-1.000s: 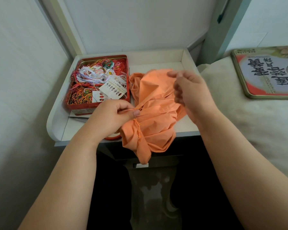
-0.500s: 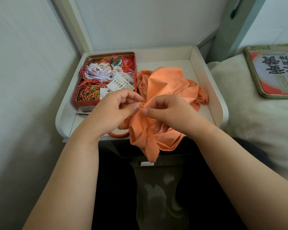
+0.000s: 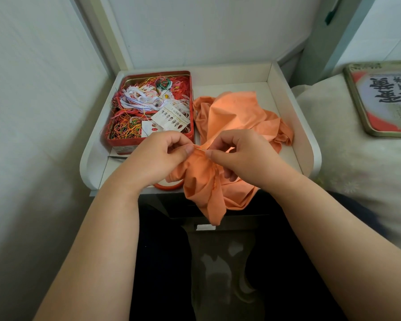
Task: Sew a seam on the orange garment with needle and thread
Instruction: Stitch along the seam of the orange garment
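Since half a second ago, both hands sit slightly lower in the frame, still meeting at centre. At upper left, the red tin point(image 3: 148, 144) of tangled threads stays within reach on the table point(image 3: 285, 93). Left hand point(image 3: 159, 156) pinches a fold of the orange garment point(image 3: 229, 117), presenting the seam edge. Needle point(image 3: 200, 148) bridges both hands; right hand point(image 3: 239, 156) pinches it to drive the stitch. Crumpled, matte fabric overhangs the table's front edge.
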Tool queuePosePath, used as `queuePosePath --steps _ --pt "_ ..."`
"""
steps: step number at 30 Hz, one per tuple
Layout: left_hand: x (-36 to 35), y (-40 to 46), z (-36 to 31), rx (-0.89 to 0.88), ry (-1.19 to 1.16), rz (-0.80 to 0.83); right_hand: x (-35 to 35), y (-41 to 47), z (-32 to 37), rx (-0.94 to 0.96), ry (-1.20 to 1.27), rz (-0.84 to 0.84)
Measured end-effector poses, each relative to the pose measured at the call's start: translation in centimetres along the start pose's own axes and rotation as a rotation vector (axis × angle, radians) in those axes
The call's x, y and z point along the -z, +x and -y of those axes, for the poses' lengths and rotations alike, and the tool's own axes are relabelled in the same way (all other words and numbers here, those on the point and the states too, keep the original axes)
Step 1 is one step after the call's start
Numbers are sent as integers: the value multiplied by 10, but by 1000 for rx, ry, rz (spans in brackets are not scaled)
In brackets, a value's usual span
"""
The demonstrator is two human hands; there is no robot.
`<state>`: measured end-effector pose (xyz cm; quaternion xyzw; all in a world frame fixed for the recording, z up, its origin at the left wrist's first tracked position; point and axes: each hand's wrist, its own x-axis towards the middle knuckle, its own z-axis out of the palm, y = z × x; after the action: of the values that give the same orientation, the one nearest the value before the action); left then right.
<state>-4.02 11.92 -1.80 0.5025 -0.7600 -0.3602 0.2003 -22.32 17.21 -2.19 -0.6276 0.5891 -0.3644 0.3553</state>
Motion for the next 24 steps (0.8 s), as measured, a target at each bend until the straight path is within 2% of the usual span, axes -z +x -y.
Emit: queuePosePath --steps 9,16,20,24 --pt "-3 0 -4 -9 43 -51 -3 3 -3 -2 -134 -62" --pt "-14 -2 -10 -45 105 -131 -13 3 -6 7 -295 -189" --pt "-22 -3 -13 -96 107 -165 -17 4 -5 -62 -177 -250" --pt "-24 -4 -15 -190 118 -230 -11 5 -2 -144 5 -202"
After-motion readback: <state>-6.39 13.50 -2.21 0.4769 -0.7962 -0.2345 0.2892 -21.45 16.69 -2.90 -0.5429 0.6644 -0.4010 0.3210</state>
